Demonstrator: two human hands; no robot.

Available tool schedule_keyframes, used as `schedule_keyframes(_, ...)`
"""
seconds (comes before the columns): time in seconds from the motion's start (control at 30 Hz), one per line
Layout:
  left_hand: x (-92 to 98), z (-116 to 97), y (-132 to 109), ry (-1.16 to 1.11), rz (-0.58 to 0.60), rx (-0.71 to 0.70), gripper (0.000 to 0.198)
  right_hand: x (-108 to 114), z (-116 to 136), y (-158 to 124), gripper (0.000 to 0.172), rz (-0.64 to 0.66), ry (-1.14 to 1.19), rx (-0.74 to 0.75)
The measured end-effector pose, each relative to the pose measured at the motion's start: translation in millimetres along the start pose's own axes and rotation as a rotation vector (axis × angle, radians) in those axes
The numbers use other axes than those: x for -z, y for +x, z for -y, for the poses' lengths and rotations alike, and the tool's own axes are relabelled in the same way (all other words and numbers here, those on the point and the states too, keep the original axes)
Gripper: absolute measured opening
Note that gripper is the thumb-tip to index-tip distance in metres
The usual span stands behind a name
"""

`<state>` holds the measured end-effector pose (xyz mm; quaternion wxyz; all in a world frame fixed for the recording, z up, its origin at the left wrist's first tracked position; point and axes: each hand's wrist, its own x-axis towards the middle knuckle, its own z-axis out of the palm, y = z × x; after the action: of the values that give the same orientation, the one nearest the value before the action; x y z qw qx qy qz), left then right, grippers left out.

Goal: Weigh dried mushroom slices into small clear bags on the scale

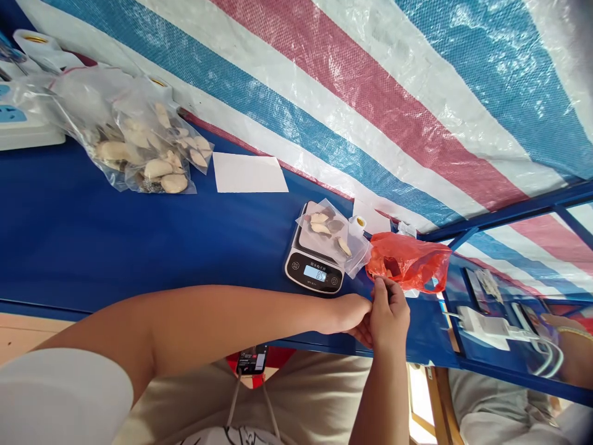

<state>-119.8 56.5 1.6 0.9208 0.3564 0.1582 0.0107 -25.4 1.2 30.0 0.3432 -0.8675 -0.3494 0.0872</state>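
Observation:
My right hand [390, 310] is closed in a pinch at the near edge of a red plastic bag [412, 259]; whatever sits between its fingertips is hidden. Against it rests my left hand [354, 313], its fingers curled and partly covered. The bag gapes open, with something pale inside. Just left of the hands is a digital kitchen scale [306, 270], its lit display reading what looks like 85. On its plate lies a clear zip bag [334, 235] with a few pale dried slices [319, 227] in or on it, overhanging the right side.
Larger zip bags of pale slices [157, 164] lie at the back left, beside a white paper [250, 173]. A striped tarp [324, 93] rises behind the blue table [139, 241]. A phone [252, 360] is at my lap. Right, beyond a blue frame, are a white charger [484, 321] and another person's arm [572, 343].

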Motion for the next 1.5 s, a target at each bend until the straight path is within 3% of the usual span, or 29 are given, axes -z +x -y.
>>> schedule_keyframes(0.5, -0.7, 1.9, 1.8, -0.007, -0.020, 0.001, 0.021, 0.8, -4.7, -2.7, 0.046, 0.014, -0.005, 0.032)
schedule_keyframes(0.67, 0.4, 2.5, 2.8, 0.000, -0.015, -0.001, 0.013, 13.2, -14.7, 4.3, 0.040, -0.010, -0.065, -0.016)
schedule_keyframes(0.8, 3.5, 6.6, 7.8, -0.030, -0.017, 0.015, 0.008, 31.5, -27.9, 19.2, 0.039, -0.079, -0.055, -0.059)
schedule_keyframes(0.93, 4.9, 8.5, 10.4, -0.036, -0.003, 0.012, 0.005, 42.3, -29.0, 51.5, 0.042, -0.143, -0.011, 0.012)
schedule_keyframes(1.03, 4.0, 6.6, 8.5, -0.032, 0.007, 0.006, 0.005, 42.9, -23.5, 83.3, 0.042, -0.161, -0.188, 0.090)
schedule_keyframes(1.2, 2.4, 2.7, 4.7, -0.039, -0.002, 0.009, 0.006, 34.9, -19.5, 120.7, 0.033, -0.010, -0.276, 0.132)
schedule_keyframes(1.37, 2.1, 2.8, 6.1, -0.051, -0.004, 0.020, 0.006, 25.8, -25.4, 123.6, 0.041, 0.173, -0.115, 0.090)
schedule_keyframes(1.5, 2.1, 5.1, 9.1, -0.060, -0.008, 0.016, 0.008, 21.7, -28.2, 111.5, 0.042, 0.048, -0.228, 0.160)
